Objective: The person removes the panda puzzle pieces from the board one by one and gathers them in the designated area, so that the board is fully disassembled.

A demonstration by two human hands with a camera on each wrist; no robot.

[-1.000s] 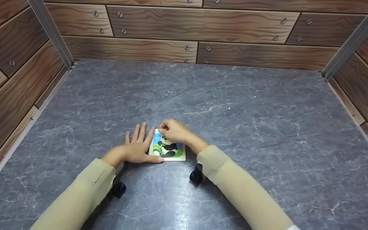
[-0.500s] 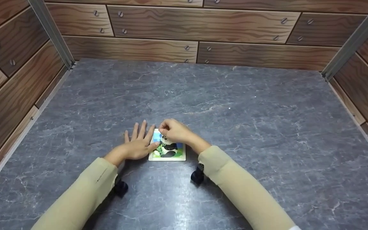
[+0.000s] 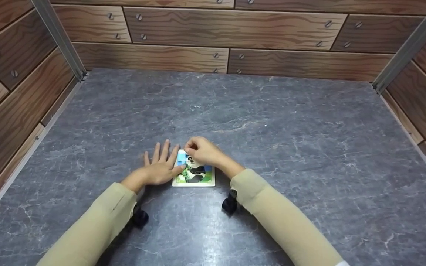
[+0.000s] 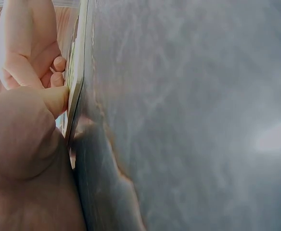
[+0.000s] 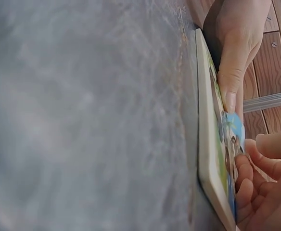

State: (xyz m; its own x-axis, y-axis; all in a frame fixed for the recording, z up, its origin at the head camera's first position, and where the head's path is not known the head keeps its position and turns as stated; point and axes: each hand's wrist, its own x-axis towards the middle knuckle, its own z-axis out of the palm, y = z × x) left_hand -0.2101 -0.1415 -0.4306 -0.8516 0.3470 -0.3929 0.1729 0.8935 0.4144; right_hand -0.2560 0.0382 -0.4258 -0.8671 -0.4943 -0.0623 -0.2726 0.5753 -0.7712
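Observation:
A panda jigsaw puzzle (image 3: 199, 178) in a pale frame lies flat on the table, close to the person. My left hand (image 3: 158, 172) rests at its left side with fingers spread, and its thumb presses on the picture. Over the puzzle's far part, my right hand (image 3: 205, 152) has its fingers curled, thumb and forefinger together at the top edge. A light-blue puzzle piece (image 5: 235, 126) stands tilted up from the board in the right wrist view, between the left thumb and the right fingertips. The right fingers appear to pinch its edge; the exact contact is partly hidden.
The grey marbled tabletop (image 3: 290, 147) spreads around the puzzle. Wood-patterned walls (image 3: 231, 29) enclose it at the back and sides, with metal posts (image 3: 59, 40) in the corners. A small black camera (image 3: 229, 203) hangs beneath each wrist.
My left thumb has moved from the puzzle's near edge up onto the picture. A light-blue piece at the upper left now sits raised and out of line. The right hand has hardly moved.

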